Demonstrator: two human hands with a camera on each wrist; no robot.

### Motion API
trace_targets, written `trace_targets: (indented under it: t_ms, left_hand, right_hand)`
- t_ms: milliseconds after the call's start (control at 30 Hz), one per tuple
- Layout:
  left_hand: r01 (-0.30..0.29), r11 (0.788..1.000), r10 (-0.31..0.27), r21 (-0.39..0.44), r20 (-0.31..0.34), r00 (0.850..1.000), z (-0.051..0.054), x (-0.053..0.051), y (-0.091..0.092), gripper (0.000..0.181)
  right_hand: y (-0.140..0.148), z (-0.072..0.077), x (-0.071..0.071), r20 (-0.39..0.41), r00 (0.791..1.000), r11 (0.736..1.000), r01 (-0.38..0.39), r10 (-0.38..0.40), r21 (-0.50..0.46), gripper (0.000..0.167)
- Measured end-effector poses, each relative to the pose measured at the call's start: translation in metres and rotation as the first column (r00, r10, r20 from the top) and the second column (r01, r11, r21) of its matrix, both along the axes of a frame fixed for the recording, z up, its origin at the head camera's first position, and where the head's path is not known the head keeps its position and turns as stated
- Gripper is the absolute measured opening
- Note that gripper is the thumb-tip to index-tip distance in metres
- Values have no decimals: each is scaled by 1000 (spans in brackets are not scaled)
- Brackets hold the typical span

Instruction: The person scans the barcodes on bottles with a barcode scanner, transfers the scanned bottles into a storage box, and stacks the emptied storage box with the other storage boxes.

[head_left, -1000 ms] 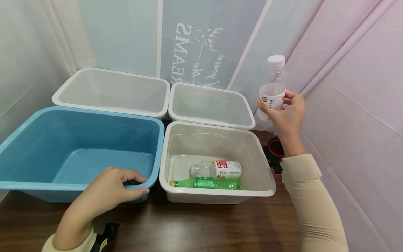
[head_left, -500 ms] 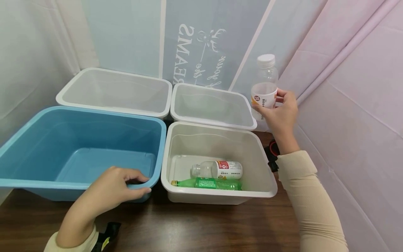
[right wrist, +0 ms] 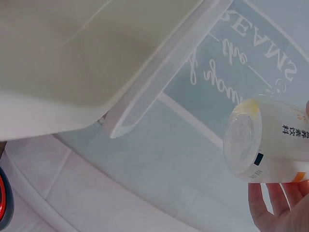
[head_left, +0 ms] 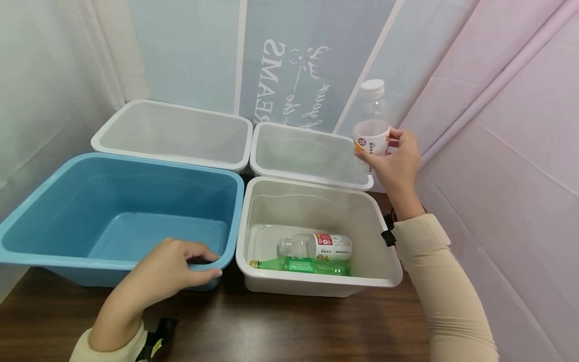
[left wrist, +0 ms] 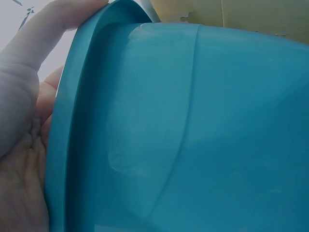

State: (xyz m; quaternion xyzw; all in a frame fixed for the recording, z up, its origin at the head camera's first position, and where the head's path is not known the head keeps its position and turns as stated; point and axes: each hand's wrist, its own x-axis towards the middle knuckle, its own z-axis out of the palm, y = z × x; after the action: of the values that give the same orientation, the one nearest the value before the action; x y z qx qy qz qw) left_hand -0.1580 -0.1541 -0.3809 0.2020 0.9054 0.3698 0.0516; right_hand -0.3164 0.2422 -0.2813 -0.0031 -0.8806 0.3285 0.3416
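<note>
My left hand (head_left: 165, 271) grips the front right corner of a blue plastic tub (head_left: 149, 186), thumb outside the rim and fingers reaching over it. In the left wrist view the thumb lies along the rim of that tub (left wrist: 193, 121). My right hand (head_left: 400, 163) holds a clear plastic bottle (head_left: 372, 138) upright, with a white cap and white label, raised by the right end of the back right bin. The right wrist view shows the underside of the bottle (right wrist: 244, 140). Inside the beige bin (head_left: 298, 288) lie a clear labelled bottle (head_left: 316, 246) and a green bottle (head_left: 303, 265).
Behind stand two pale bins, a wider one on the left (head_left: 176, 133) and a smaller one on the right (head_left: 312, 151). The bins sit close together on a brown wooden table (head_left: 235, 327). Printed cloth (head_left: 194, 55) hangs at the back, pinkish cloth (head_left: 511, 166) on the right.
My right hand has carried the clear bottle leftward, from beyond the back right bin to its right edge. The left hand keeps its grip on the blue tub. The view has shifted slightly.
</note>
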Motion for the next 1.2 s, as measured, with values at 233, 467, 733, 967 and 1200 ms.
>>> trace_targets:
  t_ms: [233,467,733,967,1200]
  left_hand:
    - [4,1000,-4,-2,-7,1000,1,-1,1,23]
    - [2,1000,-2,11,-5,1000,1,-1,2,22]
    - [-4,1000,4,10,10,1000,2,0,1,22]
    - [-5,1000,4,14,19,1000,3,0,1,21]
    - [-2,1000,1,18,47,999,3,0,1,22]
  right_hand:
    - [-10,-1,-8,4,999,999,-46,46,18,68]
    - [-23,-2,-14,47,996,996,-77,76,32,69]
    - [-39,-7,-22,73,989,991,-133,131,21,71]
    - [-57,-10,-31,61,979,980,-197,195,17,70]
    - [-75,-14,-35,68,970,970,-238,235,40,71]
